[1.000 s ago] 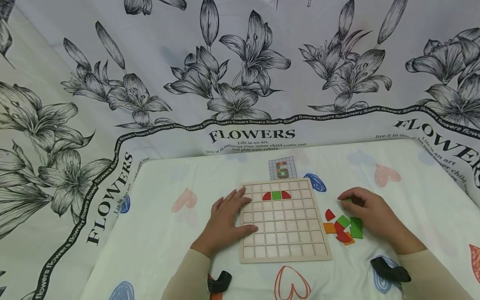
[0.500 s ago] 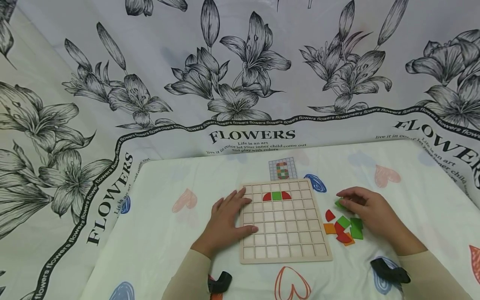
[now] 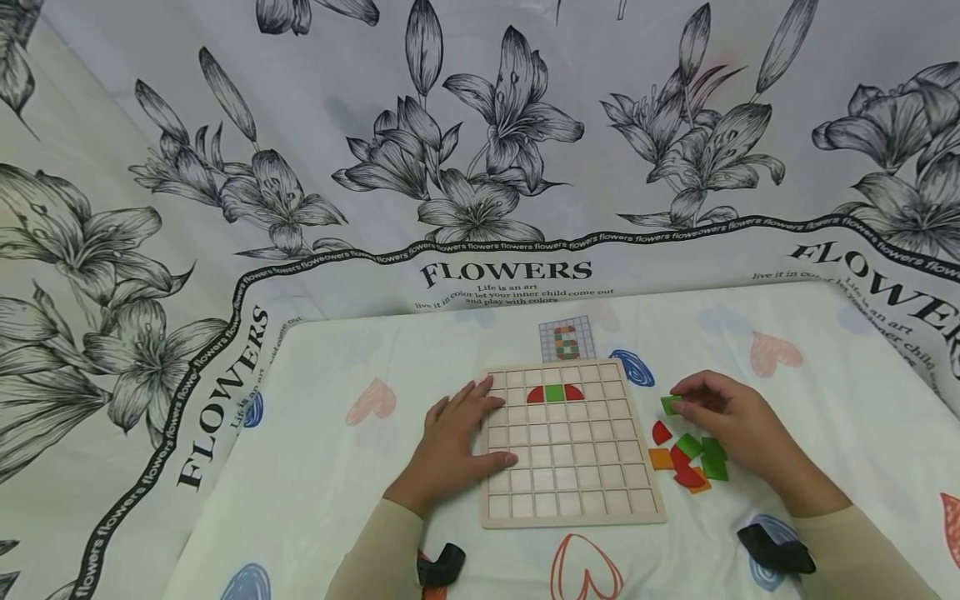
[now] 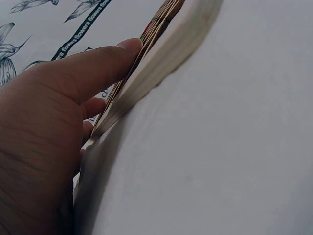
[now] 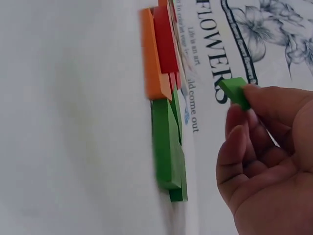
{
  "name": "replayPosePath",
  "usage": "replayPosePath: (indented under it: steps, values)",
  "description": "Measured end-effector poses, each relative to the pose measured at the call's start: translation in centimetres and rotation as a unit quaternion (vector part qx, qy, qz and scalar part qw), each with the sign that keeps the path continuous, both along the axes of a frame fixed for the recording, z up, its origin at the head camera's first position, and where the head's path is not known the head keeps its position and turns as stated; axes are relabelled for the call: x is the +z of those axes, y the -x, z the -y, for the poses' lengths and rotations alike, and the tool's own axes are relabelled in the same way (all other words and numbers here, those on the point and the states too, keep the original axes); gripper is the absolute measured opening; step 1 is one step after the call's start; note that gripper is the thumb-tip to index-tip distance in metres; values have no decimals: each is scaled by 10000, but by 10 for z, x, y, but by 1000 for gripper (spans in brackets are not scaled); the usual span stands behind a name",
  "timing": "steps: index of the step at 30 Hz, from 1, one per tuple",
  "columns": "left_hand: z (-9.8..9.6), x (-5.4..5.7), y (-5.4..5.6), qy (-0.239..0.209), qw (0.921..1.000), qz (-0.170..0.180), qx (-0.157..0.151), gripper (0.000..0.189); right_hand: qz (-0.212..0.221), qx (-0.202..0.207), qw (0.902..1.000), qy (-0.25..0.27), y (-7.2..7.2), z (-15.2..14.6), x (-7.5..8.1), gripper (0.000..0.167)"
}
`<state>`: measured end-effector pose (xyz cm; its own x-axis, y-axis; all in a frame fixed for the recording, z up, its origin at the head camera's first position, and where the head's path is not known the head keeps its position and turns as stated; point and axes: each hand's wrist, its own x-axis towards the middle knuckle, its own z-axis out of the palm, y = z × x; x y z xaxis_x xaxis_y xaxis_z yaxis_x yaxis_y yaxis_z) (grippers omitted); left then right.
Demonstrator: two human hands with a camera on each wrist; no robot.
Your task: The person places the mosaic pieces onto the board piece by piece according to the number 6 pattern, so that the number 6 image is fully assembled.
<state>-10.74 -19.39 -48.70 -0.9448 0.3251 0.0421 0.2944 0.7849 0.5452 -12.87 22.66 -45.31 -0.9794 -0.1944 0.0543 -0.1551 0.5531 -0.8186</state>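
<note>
My right hand pinches a green square tile between thumb and fingers, above the cloth to the right of the board. Just below it lies a loose pile of green, red and orange tiles. The wooden grid board lies in the middle. In its second row sit a red quarter-round tile, a green square tile and another red quarter-round tile. My left hand rests on the board's left edge, fingers straight, thumb over the rim, as the left wrist view also shows.
A small pattern card with a coloured figure on a grid lies behind the board. The white cloth has printed hearts. Black straps are at both wrists. A flower-print curtain rises behind the table.
The green tile, earlier mostly hidden under my right fingers, now sticks out at the fingertips. The right hand has shifted slightly left and up. My left hand stays on the board.
</note>
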Motion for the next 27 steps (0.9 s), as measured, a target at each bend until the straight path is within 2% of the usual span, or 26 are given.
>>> replayPosePath:
  steps: [10, 18, 24, 27]
  values:
    - [0, 2, 0, 28, 10000, -13, -16, 83, -163, 118, 9998, 40, -6, 13, 8, 20]
    - [0, 1, 0, 55, 10000, 6, -20, 84, -54, 271, 9989, 369, -7, 29, 14, 19]
    - [0, 0, 0, 60, 10000, 29, 0, 84, 53, 554, 9959, 717, -9, 43, 13, 18]
    - [0, -1, 0, 74, 10000, 32, 24, 84, -44, 729, 9942, 786, -10, 50, 12, 17]
